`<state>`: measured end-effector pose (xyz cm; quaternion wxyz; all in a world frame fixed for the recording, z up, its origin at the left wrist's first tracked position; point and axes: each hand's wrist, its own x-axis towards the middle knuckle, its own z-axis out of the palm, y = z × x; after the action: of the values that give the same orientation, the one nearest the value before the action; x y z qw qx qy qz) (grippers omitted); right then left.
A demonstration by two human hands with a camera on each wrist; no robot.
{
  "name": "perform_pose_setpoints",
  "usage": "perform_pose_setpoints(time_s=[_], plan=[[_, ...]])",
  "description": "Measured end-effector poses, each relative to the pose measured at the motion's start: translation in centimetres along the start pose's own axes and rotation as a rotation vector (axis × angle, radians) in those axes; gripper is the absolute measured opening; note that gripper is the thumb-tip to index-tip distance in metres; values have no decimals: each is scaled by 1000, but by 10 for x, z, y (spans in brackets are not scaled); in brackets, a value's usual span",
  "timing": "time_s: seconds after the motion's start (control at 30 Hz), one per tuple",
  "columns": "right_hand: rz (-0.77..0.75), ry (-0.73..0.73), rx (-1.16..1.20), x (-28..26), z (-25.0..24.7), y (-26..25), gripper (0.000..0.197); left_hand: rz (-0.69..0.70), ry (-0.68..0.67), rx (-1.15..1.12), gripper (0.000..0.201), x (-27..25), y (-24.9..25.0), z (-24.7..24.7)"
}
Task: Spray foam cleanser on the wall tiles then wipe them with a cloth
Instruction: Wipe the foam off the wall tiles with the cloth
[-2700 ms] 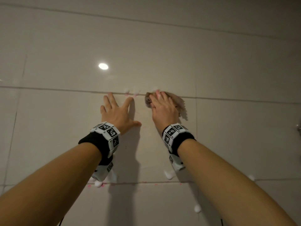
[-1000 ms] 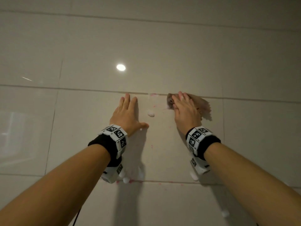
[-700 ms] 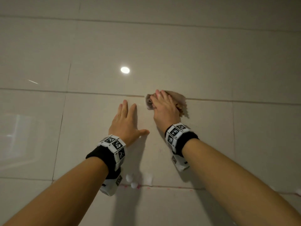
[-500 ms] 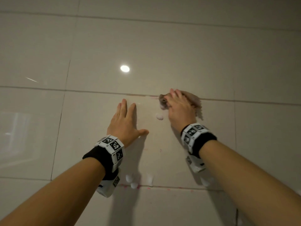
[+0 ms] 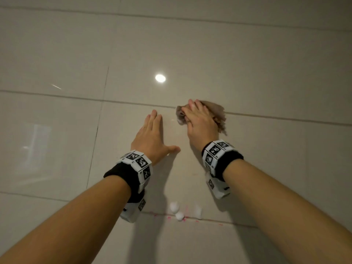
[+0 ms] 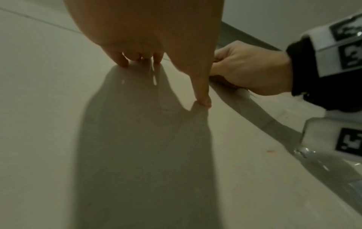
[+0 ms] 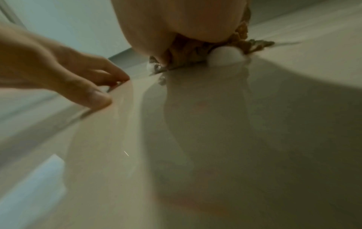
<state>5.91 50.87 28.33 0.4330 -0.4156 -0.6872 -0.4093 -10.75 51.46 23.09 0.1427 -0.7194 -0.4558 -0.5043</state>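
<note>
Glossy beige wall tiles [image 5: 209,54] fill the head view. My left hand [image 5: 152,134] lies flat on a tile with its fingers straight and its thumb spread; the left wrist view shows its fingertips [image 6: 141,59] touching the wall. Just to its right, my right hand [image 5: 200,126] presses a bunched brown cloth [image 5: 217,111] against the wall on a horizontal grout line, fingers bent over it. White foam [image 5: 181,121] clings to the cloth's left edge, and a larger blob of foam [image 7: 225,57] sits under its lower edge.
Small foam blobs [image 5: 177,210] with pink specks sit on the lower grout line between my forearms. A ceiling light's reflection [image 5: 160,78] shines above the hands. Vertical grout joints run at the left.
My right hand has swept the cloth to and fro along the grout line and is now a little further left. The loose foam blob between the hands is now at the cloth's edge. The left hand stays on the wall.
</note>
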Motion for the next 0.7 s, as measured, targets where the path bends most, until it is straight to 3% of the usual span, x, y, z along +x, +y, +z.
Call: perform_pose_setpoints(time_s=[0.1, 0.2, 0.3, 0.4, 0.53, 0.7], plan=[[-11, -47, 49, -4, -4, 1, 45, 13, -7, 6, 122, 0, -8, -5], [-17, 35, 30, -29, -17, 34, 39, 33, -33, 18, 119, -3, -11, -8], [112, 87, 15, -38, -21, 50, 42, 34, -39, 12, 118, -4, -12, -9], [211, 102, 39, -14, -16, 28, 45, 41, -45, 4, 117, -4, -12, -8], [57, -29, -8, 16, -1, -12, 53, 42, -36, 8, 116, -4, -16, -5], [-99, -82, -48, -10, 1, -7, 49, 13, -8, 31, 111, -11, -18, -2]])
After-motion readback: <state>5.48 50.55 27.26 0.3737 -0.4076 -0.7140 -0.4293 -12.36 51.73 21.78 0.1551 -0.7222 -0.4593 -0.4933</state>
